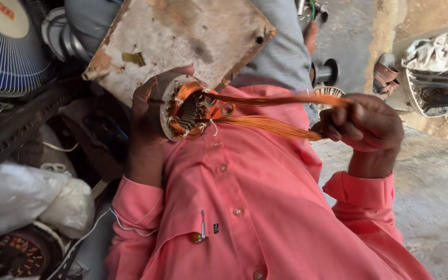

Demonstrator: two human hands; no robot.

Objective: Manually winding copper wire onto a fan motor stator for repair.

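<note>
My left hand (149,111) grips a round motor stator (185,110) with orange copper windings, held up in front of my pink shirt. A thick bundle of copper wire (270,126) stretches from the stator to the right in two strands. My right hand (364,124) is closed around the far end of that bundle, pulled taut. The stator's metal core teeth show in its middle, with white thread ties around the coil.
A worn wooden board (182,36) lies over my lap. A blue fan grille (6,52) is at top left, white bags (27,197) and another wound stator (11,254) at lower left. A fan housing with cloth (436,78) sits at right on concrete floor (431,197).
</note>
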